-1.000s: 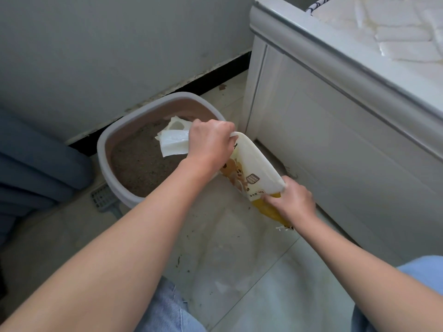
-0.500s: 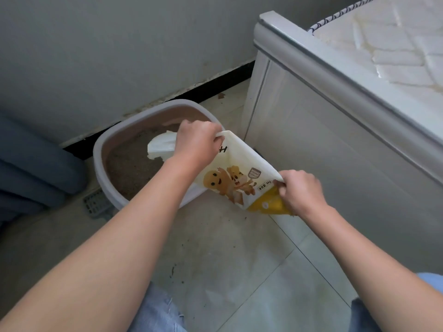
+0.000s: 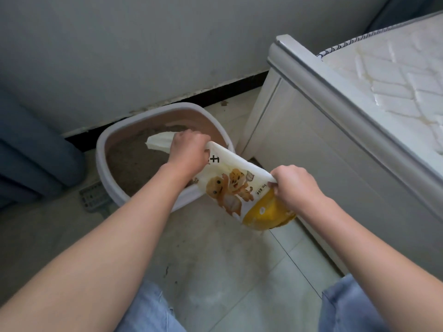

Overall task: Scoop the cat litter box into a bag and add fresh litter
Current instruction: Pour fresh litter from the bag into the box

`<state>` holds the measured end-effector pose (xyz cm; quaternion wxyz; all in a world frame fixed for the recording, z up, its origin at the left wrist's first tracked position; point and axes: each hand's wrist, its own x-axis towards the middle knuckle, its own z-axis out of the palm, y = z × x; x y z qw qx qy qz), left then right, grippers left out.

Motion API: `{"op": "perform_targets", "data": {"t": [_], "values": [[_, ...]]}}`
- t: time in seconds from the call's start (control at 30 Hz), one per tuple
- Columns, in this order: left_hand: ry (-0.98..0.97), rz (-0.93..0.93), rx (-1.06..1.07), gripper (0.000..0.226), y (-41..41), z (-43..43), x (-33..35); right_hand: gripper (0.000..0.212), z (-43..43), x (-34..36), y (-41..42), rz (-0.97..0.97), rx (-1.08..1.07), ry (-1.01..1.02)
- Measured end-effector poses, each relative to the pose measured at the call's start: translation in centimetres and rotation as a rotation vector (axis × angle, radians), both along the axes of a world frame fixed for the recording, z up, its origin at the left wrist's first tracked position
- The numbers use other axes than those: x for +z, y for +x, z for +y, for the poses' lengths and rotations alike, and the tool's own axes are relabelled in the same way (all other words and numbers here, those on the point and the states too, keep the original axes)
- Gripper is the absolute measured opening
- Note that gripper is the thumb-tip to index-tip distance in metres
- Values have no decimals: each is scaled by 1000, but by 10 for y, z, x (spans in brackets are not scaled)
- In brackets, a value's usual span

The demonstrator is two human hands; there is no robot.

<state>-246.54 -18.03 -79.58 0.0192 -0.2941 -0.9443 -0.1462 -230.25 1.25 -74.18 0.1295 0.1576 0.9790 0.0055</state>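
A white and yellow litter bag [image 3: 236, 190] printed with cartoon cats hangs tilted over the near right rim of the grey litter box [image 3: 105, 149]. My left hand [image 3: 188, 153] grips the bag's open top, whose white mouth points into the box over the brown litter [image 3: 134, 164]. My right hand [image 3: 296, 185] grips the bag's upper edge near its yellow bottom end, which sits over the floor outside the box. Whether litter is flowing out cannot be seen.
A grey slotted scoop [image 3: 93, 197] lies on the tiled floor left of the box. A white bed frame [image 3: 311, 130] with a mattress stands close on the right. The wall and black skirting run behind the box. Blue curtain folds [image 3: 31, 144] hang at left.
The bag has turned so its printed face shows more and its yellow end hangs lower. My right hand has shifted to grip the upper edge; the view has moved back a little.
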Motion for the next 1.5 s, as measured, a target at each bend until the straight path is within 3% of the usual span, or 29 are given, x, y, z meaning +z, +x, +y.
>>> {"op": "perform_targets", "data": {"t": [0.67, 1.1, 1.27, 1.5], "values": [[153, -183, 49, 23, -25, -34, -11, 4, -36, 41, -42, -98, 151, 114], [251, -150, 147, 21, -30, -45, -7, 22, -54, 49, -57, -126, 173, 164], [270, -137, 127, 20, -30, -36, -6, 4, -44, 43, -48, -105, 146, 131], [285, -106, 119, 19, -31, -8, 1, 3, -23, 41, -38, -97, 90, 91]]}}
